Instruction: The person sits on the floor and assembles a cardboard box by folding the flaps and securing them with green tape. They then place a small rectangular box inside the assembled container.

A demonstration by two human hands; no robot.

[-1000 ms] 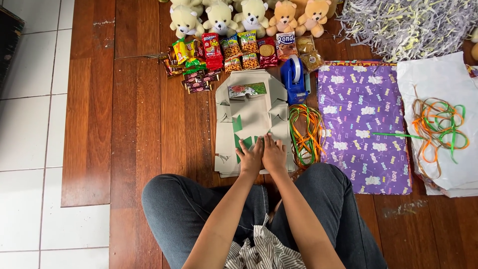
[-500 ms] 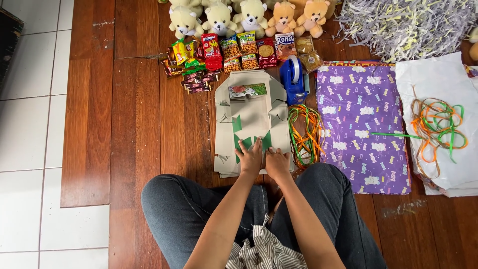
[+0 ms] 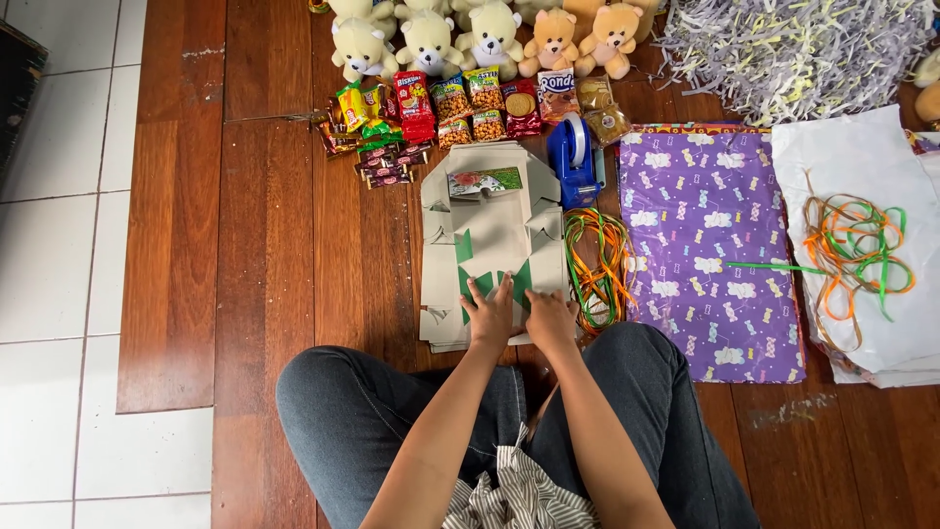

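A flat, unfolded grey cardboard box blank [image 3: 490,230] with green patches lies on the wooden floor in front of my crossed legs. My left hand [image 3: 489,315] and my right hand [image 3: 549,315] rest side by side on its near edge, fingers pressing down on the green flaps. Neither hand lifts anything. A small green printed card [image 3: 486,181] lies on the far part of the cardboard.
Several small teddy bears [image 3: 490,34] and snack packets [image 3: 441,103] line the far side. A blue tape dispenser [image 3: 573,157], coiled ribbons [image 3: 592,260], purple wrapping paper [image 3: 710,245], white paper with ribbons [image 3: 862,245] and shredded paper [image 3: 793,49] lie to the right. White tiles lie left.
Both hands have stayed on the near edge of the cardboard, shifting only slightly. The cardboard has not visibly moved.
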